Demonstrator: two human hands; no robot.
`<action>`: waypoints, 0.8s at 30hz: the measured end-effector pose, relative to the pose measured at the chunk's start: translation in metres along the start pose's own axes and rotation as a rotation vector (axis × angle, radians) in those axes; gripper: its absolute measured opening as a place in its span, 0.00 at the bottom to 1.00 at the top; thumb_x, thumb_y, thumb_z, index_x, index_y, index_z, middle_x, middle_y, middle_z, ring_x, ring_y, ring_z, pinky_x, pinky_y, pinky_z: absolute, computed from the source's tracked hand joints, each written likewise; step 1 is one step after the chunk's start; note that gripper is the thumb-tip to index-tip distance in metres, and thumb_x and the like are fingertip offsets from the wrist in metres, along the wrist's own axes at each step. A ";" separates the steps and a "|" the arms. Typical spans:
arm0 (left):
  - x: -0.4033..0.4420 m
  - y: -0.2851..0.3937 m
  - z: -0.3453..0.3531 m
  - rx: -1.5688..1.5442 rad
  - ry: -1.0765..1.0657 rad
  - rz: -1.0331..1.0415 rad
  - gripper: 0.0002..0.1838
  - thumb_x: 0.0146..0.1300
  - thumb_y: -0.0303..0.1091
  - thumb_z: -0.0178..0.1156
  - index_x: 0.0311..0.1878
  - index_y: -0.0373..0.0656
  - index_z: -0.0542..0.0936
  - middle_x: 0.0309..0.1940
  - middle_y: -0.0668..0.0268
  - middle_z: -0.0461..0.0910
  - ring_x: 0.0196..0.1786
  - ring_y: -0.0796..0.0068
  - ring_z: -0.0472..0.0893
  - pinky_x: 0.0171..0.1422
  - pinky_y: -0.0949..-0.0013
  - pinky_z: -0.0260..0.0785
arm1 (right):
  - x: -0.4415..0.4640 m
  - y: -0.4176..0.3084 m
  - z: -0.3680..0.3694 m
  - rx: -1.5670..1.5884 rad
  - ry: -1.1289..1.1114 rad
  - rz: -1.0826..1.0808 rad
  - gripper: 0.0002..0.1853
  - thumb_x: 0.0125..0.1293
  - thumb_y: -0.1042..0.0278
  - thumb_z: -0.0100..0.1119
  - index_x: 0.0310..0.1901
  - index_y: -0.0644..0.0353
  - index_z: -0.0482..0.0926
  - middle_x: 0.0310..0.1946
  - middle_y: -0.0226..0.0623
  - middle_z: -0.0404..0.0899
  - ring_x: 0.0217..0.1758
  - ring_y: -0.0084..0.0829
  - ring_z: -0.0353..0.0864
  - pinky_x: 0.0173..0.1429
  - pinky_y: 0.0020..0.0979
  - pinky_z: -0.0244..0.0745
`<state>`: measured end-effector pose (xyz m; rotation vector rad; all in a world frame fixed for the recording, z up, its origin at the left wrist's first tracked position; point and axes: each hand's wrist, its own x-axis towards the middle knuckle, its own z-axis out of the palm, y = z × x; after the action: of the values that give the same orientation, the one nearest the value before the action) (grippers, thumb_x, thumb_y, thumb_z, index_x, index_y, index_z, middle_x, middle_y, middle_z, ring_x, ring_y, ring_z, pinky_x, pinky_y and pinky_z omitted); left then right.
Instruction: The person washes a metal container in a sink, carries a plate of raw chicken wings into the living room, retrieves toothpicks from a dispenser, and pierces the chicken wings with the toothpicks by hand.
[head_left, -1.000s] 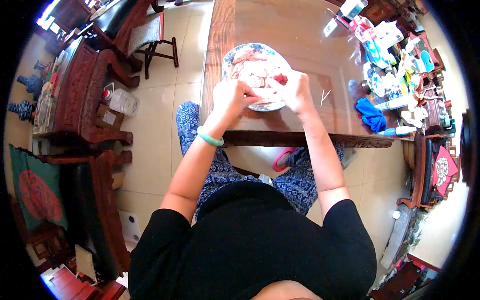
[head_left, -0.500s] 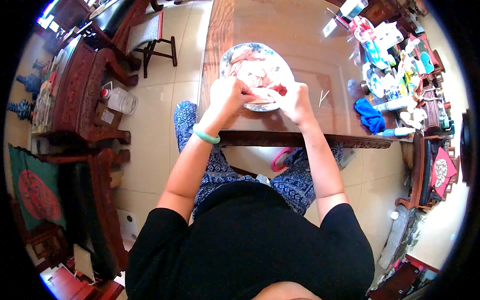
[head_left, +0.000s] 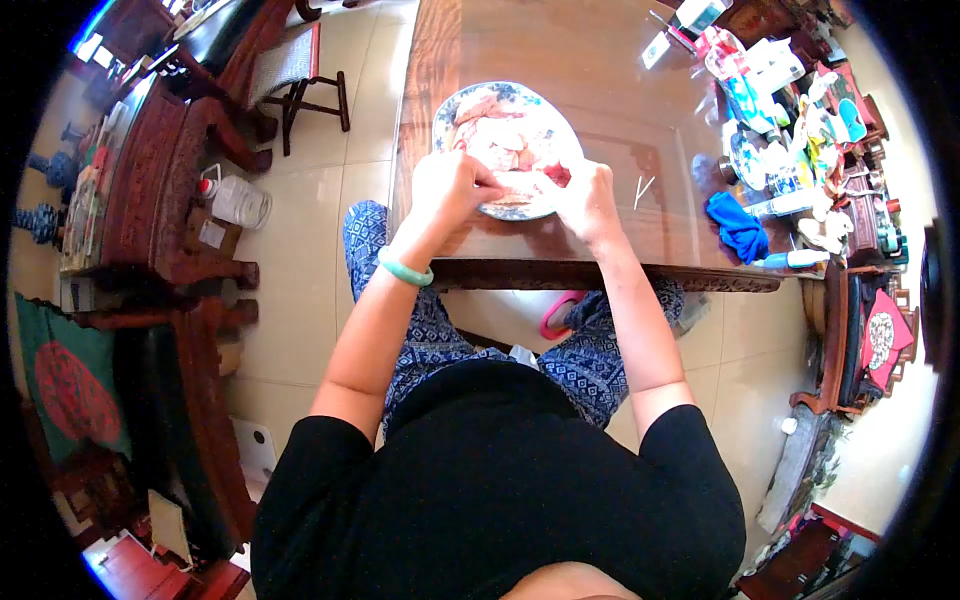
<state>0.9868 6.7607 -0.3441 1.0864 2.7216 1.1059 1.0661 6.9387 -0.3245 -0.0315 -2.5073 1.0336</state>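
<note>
A round plate (head_left: 552, 108) with a blue and white pattern lies near the front edge of the table, with several pale pink pieces of raw meat (head_left: 503, 140) on it. My left hand (head_left: 447, 195), with a pale green bangle on the wrist, pinches the left end of a piece of meat (head_left: 519, 187) at the plate's near side. My right hand (head_left: 585, 200) has its fingers closed at the right end of this same piece, and a darker red bit shows beside its fingertips.
The brown table (head_left: 620, 90) bears two thin white sticks (head_left: 643, 190) right of the plate. A blue cloth (head_left: 737, 228), a white-and-blue tube (head_left: 795, 259) and several packets crowd its right side. A stool (head_left: 290, 75) stands on the floor at the left.
Both hands have come slightly closer together over the near side of the plate than a second ago. The whole view has shifted slightly; the meat stays on the plate.
</note>
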 end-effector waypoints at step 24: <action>-0.002 0.000 0.002 0.041 0.023 -0.051 0.08 0.39 0.41 0.69 0.23 0.51 0.85 0.19 0.66 0.80 0.23 0.67 0.80 0.32 0.67 0.72 | 0.018 -0.016 -0.002 0.075 -0.013 0.106 0.09 0.50 0.72 0.67 0.32 0.66 0.81 0.24 0.41 0.82 0.26 0.25 0.81 0.32 0.26 0.76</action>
<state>0.9888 6.7603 -0.3462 1.0100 2.7848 1.0662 1.0532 6.9318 -0.3058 -0.1369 -2.5002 1.1726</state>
